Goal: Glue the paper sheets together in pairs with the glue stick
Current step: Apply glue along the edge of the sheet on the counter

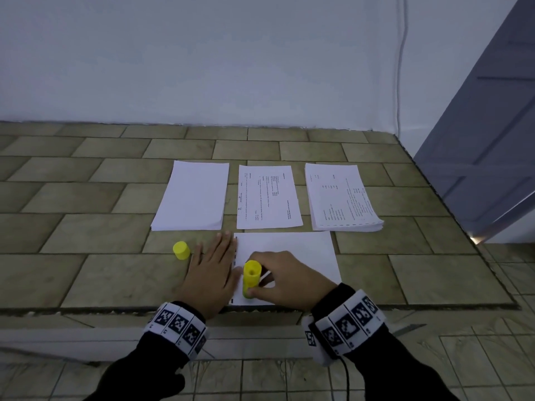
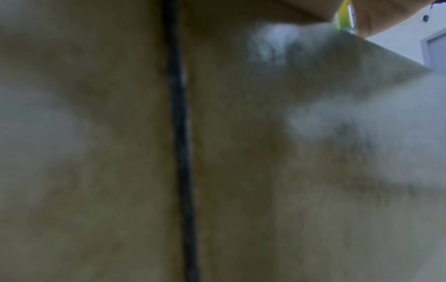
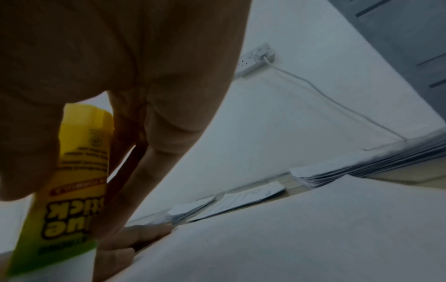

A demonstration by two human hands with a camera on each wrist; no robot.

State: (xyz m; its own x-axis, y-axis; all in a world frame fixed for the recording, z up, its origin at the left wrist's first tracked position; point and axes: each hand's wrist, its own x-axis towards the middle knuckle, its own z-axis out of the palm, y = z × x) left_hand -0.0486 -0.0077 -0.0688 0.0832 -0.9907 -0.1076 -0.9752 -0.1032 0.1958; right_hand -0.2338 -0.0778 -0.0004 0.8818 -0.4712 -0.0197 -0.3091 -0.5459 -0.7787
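Observation:
A blank white sheet (image 1: 301,253) lies near the front edge of the tiled surface. My right hand (image 1: 282,277) grips the yellow glue stick (image 1: 251,277), tip down on the sheet's left part; the right wrist view shows its label (image 3: 72,200) upside down. My left hand (image 1: 214,264) lies flat with straight fingers on the tiles, its thumb side touching the sheet's left edge. The yellow cap (image 1: 181,250) stands on the tiles left of my left hand. The left wrist view is a blur of tile with a sliver of the glue stick (image 2: 345,17).
Three paper stacks lie behind the sheet: a blank one (image 1: 192,196), a printed one (image 1: 267,198) and a thicker printed one (image 1: 341,198). A white wall (image 1: 202,53) rises at the back with a power strip (image 3: 257,59) and cable. A grey door (image 1: 492,125) stands at the right.

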